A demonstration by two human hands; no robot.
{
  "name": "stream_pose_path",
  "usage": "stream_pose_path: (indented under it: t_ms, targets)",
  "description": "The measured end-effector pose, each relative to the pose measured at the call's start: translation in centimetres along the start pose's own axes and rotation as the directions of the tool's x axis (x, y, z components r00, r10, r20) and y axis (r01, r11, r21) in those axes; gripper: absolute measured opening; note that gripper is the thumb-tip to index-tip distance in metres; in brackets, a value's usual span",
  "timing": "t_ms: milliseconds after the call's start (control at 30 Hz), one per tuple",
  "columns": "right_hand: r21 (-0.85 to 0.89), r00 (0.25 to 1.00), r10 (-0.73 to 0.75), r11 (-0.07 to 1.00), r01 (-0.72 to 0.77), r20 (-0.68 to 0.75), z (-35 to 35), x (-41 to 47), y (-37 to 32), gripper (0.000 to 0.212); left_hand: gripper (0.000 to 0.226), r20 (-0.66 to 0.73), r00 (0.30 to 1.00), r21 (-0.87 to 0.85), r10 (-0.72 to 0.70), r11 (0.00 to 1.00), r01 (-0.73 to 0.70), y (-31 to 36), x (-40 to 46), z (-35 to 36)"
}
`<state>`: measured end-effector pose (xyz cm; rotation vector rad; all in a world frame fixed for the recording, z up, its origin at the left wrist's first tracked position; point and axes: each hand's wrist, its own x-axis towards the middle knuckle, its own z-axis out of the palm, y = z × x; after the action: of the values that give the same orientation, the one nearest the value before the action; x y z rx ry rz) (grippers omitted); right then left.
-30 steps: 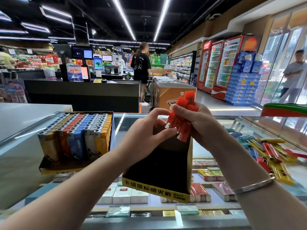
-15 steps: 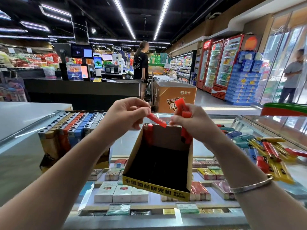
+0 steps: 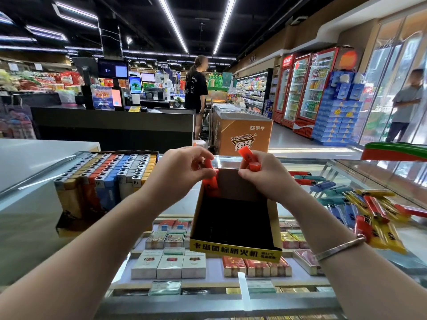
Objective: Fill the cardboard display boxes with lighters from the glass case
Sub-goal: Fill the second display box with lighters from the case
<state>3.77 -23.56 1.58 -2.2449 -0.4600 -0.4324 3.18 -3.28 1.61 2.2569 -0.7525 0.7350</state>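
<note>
Loading the first lighters into the empty display box [image 3: 233, 227], at the stage of seating one in the back left corner. Left hand [image 3: 182, 172] curled, fingertips [image 3: 209, 174] pinching a red lighter [image 3: 211, 181] by its upper part, with the body hanging just below the fingertips and pressed against the box's left wall, lower end already inside. Right hand [image 3: 265, 179] closed around a small bunch of spare red lighters [image 3: 250, 159], two ends poking up above the knuckles, exact count hidden by the fist; fingertips of that hand [image 3: 245, 175] hovering at the rear rim of the box, contact with the cardboard impossible to tell. Dark floor of the box below both sets of fingers, apparently bare apart from red at the corner under the left fingertips. Well to the left of the left hand, a full display box [image 3: 104, 181] packed in rows. To the right of the right wrist, loose lighters [image 3: 369, 211] scattered on the glass case [image 3: 381, 179], yellow, red, blue and teal. Next, probably: push down until upright, release, then take another from the right-hand bunch and stand it touching the first. Care needed to keep the row tight against the back wall, since a lone lighter in an empty box seems likely to topple.
</note>
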Motion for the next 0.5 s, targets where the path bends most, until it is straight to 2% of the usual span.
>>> stream_pose_path:
  t_ms: [67,300,400,500]
  targets:
    - [0.001,1.000,-0.006,1.000,0.006,0.001,0.09,0.05,0.07,0.005,0.028,-0.029,0.999,0.054,0.017,0.998,-0.016,-0.12,-0.10,0.46]
    - [0.010,1.000,-0.017,1.000,0.017,0.000,0.14,0.13,0.21,0.008,0.014,-0.028,0.988,0.158,0.154,0.976,-0.147,-0.03,-0.15,1.25]
    - [0.005,1.000,-0.015,1.000,0.015,-0.001,0.13,0.17,0.31,0.007,0.010,-0.042,0.987,0.128,0.153,0.981,-0.146,-0.22,0.08,1.24]
    - [0.017,1.000,-0.018,1.000,0.018,-0.002,0.09,0.12,0.33,0.008,0.009,-0.027,0.997,0.031,0.077,0.997,-0.076,-0.63,0.32,1.02]
